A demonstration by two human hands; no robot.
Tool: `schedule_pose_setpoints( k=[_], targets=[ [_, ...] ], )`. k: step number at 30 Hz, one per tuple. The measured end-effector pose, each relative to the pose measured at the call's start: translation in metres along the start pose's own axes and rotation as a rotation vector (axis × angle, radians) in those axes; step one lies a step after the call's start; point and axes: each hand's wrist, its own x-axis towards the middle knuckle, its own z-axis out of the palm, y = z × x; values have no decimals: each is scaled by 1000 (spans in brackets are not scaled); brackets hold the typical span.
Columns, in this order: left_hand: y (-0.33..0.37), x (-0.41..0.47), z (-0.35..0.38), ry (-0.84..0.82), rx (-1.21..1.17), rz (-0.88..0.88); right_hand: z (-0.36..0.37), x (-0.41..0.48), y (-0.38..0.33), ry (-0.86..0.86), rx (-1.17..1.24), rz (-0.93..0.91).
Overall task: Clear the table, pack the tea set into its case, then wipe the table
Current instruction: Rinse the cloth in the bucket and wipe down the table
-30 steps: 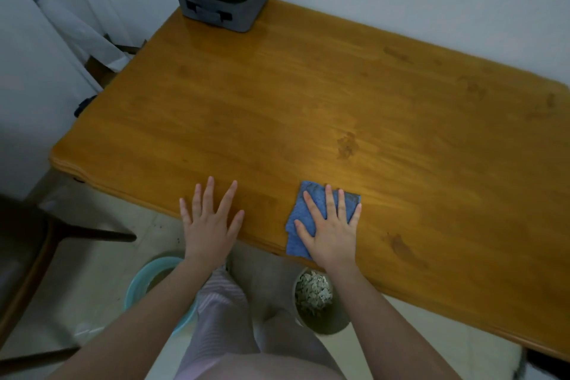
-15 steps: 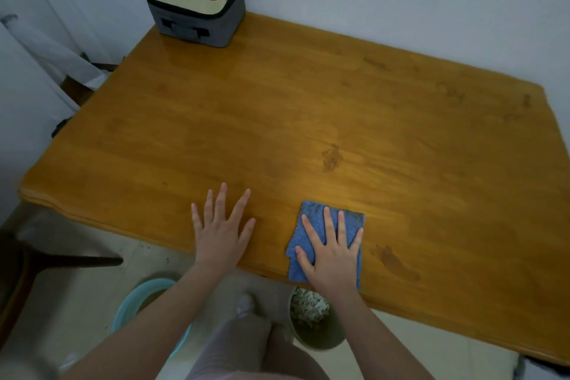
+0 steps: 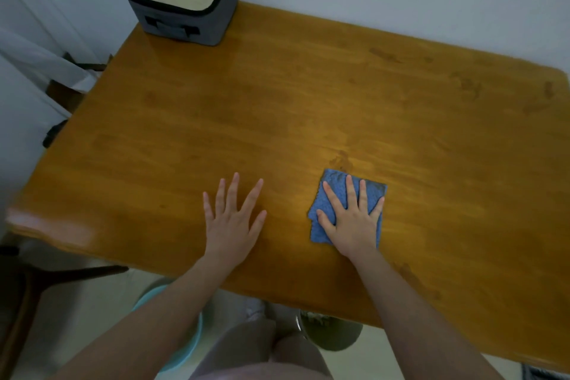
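Your flat right hand (image 3: 351, 222) slides blue square terry cloth (image 3: 336, 177) farther toward 12 o'clock | left hand (image 3: 233, 222) splayed | wiping underway

Bare forearms (image 3: 410, 302), uncovered as far up as can be seen, lead to the left hand (image 3: 229, 225) and right hand (image 3: 351, 222), both plain and slim-fingered. Below them the legs are dressed in pale pinkish-grey trousers (image 3: 262, 355) of soft-looking cloth, dim in the low light. A pale shoe tip (image 3: 255, 308) shows beneath, too blurred for detail.
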Motion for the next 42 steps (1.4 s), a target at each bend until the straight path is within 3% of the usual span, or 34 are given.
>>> schedule_pose_setpoints(
  k=[7, 25, 42],
  targets=[
    [5, 29, -2, -42, 8, -3, -16, 48, 3, -115, -19, 1],
    [41, 61, 13, 92, -11, -189, -38, 181, -2, -115, 9, -153],
    [55, 0, 2, 76, 18, -247, -19, 71, -2, -132, -36, -286]
  ],
)
